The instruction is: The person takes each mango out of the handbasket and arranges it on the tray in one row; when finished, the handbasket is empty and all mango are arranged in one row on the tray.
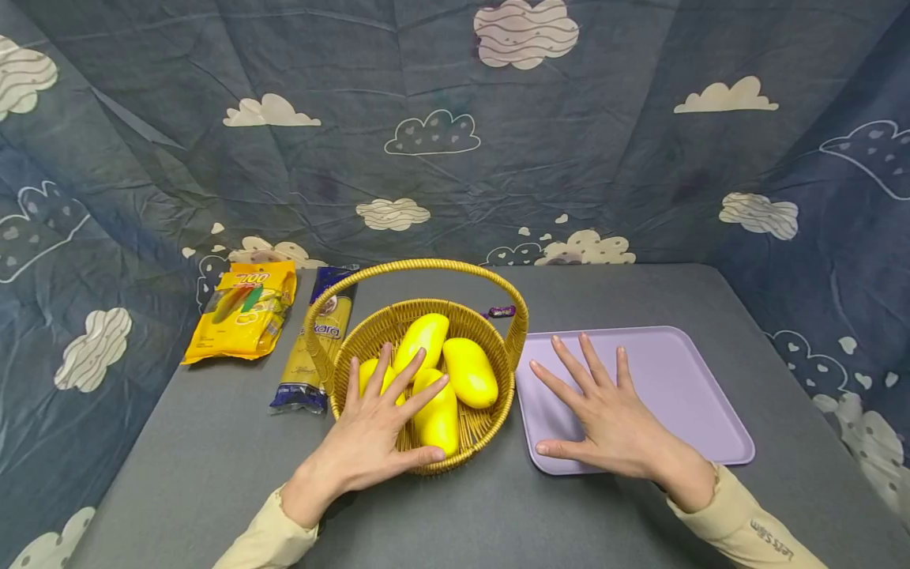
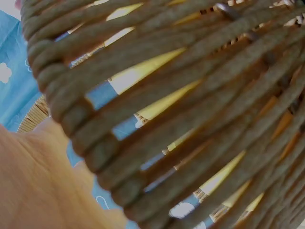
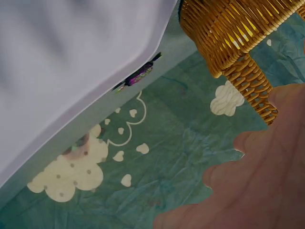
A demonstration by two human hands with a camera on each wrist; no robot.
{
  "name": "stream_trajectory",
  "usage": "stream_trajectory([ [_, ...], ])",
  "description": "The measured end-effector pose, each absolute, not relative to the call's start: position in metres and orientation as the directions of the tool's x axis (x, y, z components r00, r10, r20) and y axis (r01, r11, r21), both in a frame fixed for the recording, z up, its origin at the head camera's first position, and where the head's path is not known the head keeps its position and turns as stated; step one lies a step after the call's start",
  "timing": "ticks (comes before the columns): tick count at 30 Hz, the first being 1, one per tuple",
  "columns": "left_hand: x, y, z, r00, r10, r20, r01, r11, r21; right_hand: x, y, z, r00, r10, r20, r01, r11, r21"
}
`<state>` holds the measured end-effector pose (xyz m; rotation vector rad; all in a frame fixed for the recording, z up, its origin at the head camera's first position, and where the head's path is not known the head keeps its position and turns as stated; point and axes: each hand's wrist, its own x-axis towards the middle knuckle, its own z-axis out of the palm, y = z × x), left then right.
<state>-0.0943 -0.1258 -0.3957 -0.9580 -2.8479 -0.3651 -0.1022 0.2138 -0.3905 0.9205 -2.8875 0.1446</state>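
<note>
A: Fingers first?

B: Spread wide on both hands, pinching nothing. Left hand (image 1: pixel 373 436) over the 7-o'clock rim of the wicker basket (image 1: pixel 469 321), with fingertips toward 12 and 1. Right hand (image 1: pixel 614 417) over the 9-o'clock half of the lilac tray (image 1: pixel 671 375), just as splayed.

A: And in the basket?

B: Four yellow mangoes (image 1: pixel 471 373), at about 12, 3, 6 and 9 o'clock.

A: How to do this step well?

B: Looks like a two-handed hover. For a sound grip, carry the left wrist clear of the rim, avoid brushing the arched handle (image 1: pixel 426 265), and wrap a mango's broad sides rather than pressing from above (smooth skin, so perhaps slippery). Best not to lean on the tray's edge.

A: Farther out?

B: From the basket, a pasta pack (image 1: pixel 295 379) at 9, a yellow packet (image 1: pixel 238 332) beyond at 10, a purple candy (image 1: pixel 502 311) between 1 and 2.

A: Anything new at the wrists?

B: From the left, cloud-print fabric (image 2: pixel 19 88) between palm and rim, hence a gap, hard to judge from the head. From the right, a gap over the tray too, plus the candy's twisted ends. Only from the head: both packs, and more than yellow slivers of fruit. Can't tell whether touching fruit with the left fingertips.
</note>
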Motion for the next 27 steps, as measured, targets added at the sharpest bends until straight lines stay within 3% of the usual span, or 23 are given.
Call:
stream_trajectory([
  [10,-0.096,-0.125,-0.395,-0.774,0.585,0.242,0.626,0.764,0.153,-0.106,0.215,-0.388,-0.792,-0.568,0.223,-0.591,0.806,-0.044],
  [14,-0.096,-0.127,-0.395,-0.754,0.588,0.294,0.645,0.747,0.159,-0.106,0.215,-0.386,-0.772,-0.548,0.321,-0.598,0.798,-0.075],
  [18,-0.095,-0.133,-0.396,-0.733,0.558,0.388,0.662,0.716,0.220,-0.105,0.211,-0.384,-0.710,-0.515,0.479,-0.635,0.763,-0.121],
  [23,-0.092,-0.141,-0.400,-0.651,0.416,0.635,0.707,0.638,0.306,-0.106,0.198,-0.381,-0.610,-0.486,0.626,-0.713,0.680,-0.168],
  [27,-0.091,-0.145,-0.402,-0.536,0.217,0.816,0.751,0.564,0.343,-0.107,0.183,-0.378,-0.619,-0.480,0.622,-0.733,0.637,-0.237],
])
